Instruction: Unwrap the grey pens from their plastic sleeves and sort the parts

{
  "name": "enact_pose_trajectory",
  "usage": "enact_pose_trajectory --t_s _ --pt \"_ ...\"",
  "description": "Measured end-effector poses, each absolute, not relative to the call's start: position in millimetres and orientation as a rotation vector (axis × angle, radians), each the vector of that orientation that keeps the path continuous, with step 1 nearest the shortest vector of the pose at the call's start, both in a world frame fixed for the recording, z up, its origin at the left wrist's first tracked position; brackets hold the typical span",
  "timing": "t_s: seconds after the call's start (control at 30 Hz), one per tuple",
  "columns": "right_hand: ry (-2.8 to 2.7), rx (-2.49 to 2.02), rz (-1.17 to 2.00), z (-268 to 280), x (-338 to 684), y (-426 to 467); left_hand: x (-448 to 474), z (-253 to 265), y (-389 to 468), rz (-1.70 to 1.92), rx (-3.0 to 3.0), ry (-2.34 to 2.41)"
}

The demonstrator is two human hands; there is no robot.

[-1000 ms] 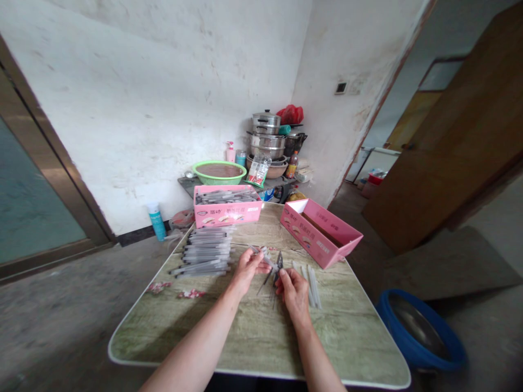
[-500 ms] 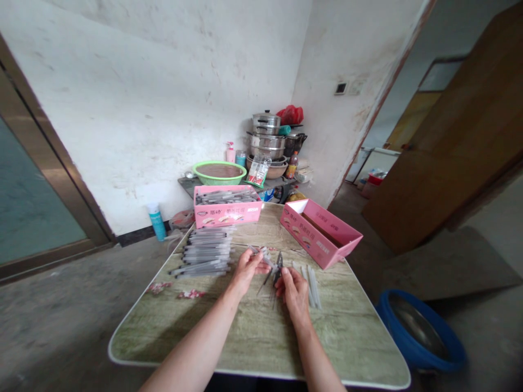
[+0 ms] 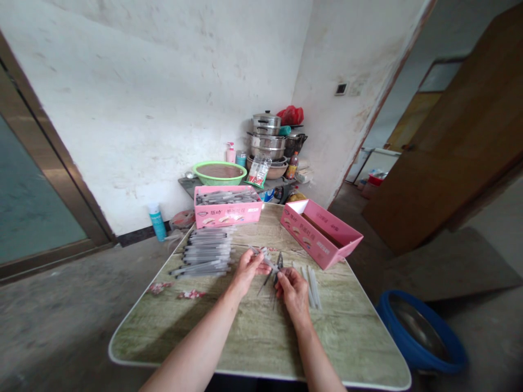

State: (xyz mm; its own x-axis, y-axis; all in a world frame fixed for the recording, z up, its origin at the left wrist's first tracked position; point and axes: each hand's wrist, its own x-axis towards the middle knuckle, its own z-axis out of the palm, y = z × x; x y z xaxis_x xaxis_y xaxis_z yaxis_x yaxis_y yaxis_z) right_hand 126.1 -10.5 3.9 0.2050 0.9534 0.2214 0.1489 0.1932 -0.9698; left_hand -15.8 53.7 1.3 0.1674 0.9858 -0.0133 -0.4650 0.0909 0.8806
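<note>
My left hand (image 3: 247, 270) is closed on a few translucent pen barrels (image 3: 265, 262) above the middle of the table. The fingers of my right hand (image 3: 293, 288) pinch the near right end of one barrel. Beneath and between the hands lie thin dark sticks (image 3: 269, 283), which look like pen refills, partly hidden by my fingers. To the left of my left hand is a stack of pens (image 3: 208, 250) with grey see-through barrels and black ends. Beyond my right hand's outer side lie several clear barrels (image 3: 312, 287) without black ends.
Behind the stack stands a pink box (image 3: 227, 213) full of pens. Another pink box (image 3: 321, 231) sits at the table's back right. Past the table (image 3: 196, 337) are a green basin (image 3: 219, 178) and stacked pots (image 3: 267, 139). A blue tub (image 3: 392, 321) stands on the right floor.
My right fingers have shifted slightly up and left onto the end of a barrel, which shows more clearly between the hands. The boxes and pen stack are unchanged.
</note>
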Motion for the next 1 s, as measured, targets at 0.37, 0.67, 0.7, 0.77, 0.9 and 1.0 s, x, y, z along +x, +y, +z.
enact_pose_trajectory --t_s 0.37,0.67,0.7,0.77,0.9,1.0 --pt "-1.239 -1.24 0.827 1.5 126.9 -10.2 -16.2 1.3 54.0 1.263 0.882 0.785" --pt "-1.261 -1.254 0.825 2.1 127.3 -11.5 -16.3 -0.4 54.4 1.264 0.873 0.775" --pt "-1.266 -1.253 0.825 1.7 127.3 -11.5 -16.3 -0.5 54.4 1.261 0.875 0.774" --pt "-1.278 -1.253 0.823 0.7 127.3 -11.3 -16.2 -0.3 54.3 1.255 0.88 0.771" --pt "-1.258 -1.257 0.827 0.5 126.8 -10.3 -16.3 -0.1 54.3 1.255 0.882 0.771" --pt "-1.245 -1.242 0.828 1.7 126.7 -10.1 -16.2 -0.6 54.5 1.253 0.896 0.772"
